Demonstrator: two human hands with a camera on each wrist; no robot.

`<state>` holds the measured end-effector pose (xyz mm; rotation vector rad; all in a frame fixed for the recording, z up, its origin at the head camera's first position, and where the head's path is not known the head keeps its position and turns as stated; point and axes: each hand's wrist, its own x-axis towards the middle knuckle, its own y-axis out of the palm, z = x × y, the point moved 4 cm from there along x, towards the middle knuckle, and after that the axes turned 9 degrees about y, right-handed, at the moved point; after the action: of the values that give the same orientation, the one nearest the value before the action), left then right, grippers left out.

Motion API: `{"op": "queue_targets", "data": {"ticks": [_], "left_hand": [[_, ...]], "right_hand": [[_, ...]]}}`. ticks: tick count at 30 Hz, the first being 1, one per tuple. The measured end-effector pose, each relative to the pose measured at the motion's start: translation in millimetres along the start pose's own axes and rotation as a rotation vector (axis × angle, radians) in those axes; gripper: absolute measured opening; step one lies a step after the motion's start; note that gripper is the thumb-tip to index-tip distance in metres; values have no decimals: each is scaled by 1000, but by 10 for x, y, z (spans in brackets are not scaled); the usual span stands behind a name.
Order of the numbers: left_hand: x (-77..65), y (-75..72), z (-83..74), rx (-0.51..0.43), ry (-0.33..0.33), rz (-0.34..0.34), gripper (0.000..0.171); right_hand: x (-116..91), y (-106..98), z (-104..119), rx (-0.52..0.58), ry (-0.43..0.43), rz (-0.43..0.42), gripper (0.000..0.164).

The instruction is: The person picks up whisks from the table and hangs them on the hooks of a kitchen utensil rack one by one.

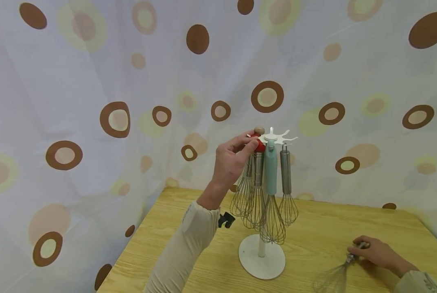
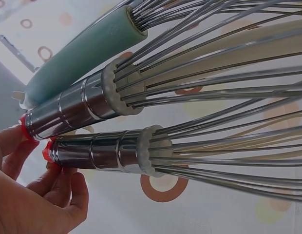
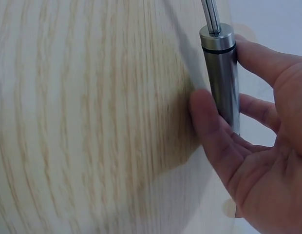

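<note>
Several whisks hang from a white rack (image 1: 271, 138) with curved arms. My left hand (image 1: 233, 156) is at its left side, thumb and fingers pinching the red end of a steel-handled whisk (image 2: 68, 112). A second red-ended whisk (image 2: 97, 151) hangs beside it, its end against the other fingers. Right of these hang a whisk with a pale blue-green handle (image 1: 271, 175) and a plain steel whisk (image 1: 286, 171). Low over the table at the right, my right hand (image 1: 381, 252) grips another steel whisk (image 3: 223, 78) by its handle, wires pointing toward the front left.
The rack's round white base (image 1: 247, 260) stands on a light wooden table (image 1: 350, 219). Behind and to the left hangs a white sheet (image 1: 189, 73) with brown and tan spots. A small black piece (image 1: 226, 219) shows beside my left sleeve.
</note>
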<state>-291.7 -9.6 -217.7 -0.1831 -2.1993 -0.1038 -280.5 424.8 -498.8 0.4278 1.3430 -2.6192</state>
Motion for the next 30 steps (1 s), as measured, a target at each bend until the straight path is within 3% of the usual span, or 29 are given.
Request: {"op": "queue_targets", "data": {"ticks": [9,21,25,30], "left_hand": [[4,-10,-4,-22,6,5,21],[-2,-8,15,-26,12,3,21],[2,-16,20,-32,23,8,20],[20,-22,39,-57,40,13,18]], "right_hand": [[-20,45,-22,251,-6,98,63],[-58,93,-91,465,-62,258,62],[-82,90,-3,480,-94,236,60],[-93,22,183,466,-183,208,39]]}}
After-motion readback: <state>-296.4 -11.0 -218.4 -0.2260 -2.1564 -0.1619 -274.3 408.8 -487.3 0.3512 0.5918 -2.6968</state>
